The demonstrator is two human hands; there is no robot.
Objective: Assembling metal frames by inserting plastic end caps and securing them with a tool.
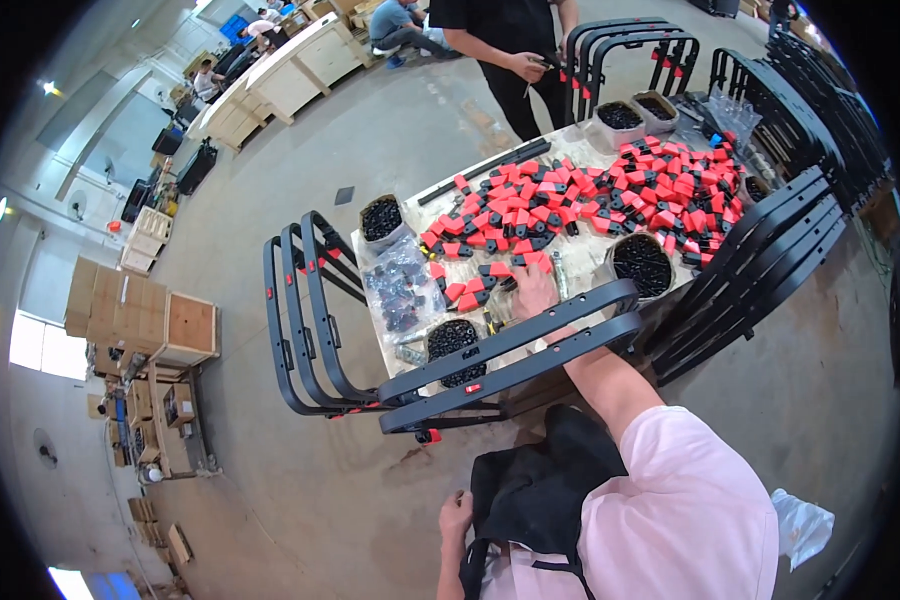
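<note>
My right hand (pixel 535 293) reaches over the black metal frames to the table, its fingers closed at a red and black plastic piece (pixel 531 261) on the near edge of a wide heap of such pieces (pixel 530 205). Low in front of me, beside my black apron (pixel 530 490), my left hand (pixel 456 514) is curled closed; what it holds, if anything, is hidden. Between me and the table, a bent black frame (pixel 515 375) with a small red part on it lies across the near edge. A tub of black ring-like parts (pixel 454 345) stands just left of my right hand.
Upright black frames stand at the table's left (pixel 295 310) and right (pixel 760 260). More tubs of small black parts (pixel 642 262) sit around the heap, with a clear plastic bag (pixel 398 285) at the left. Across the table stands another person (pixel 510 60) near further frames.
</note>
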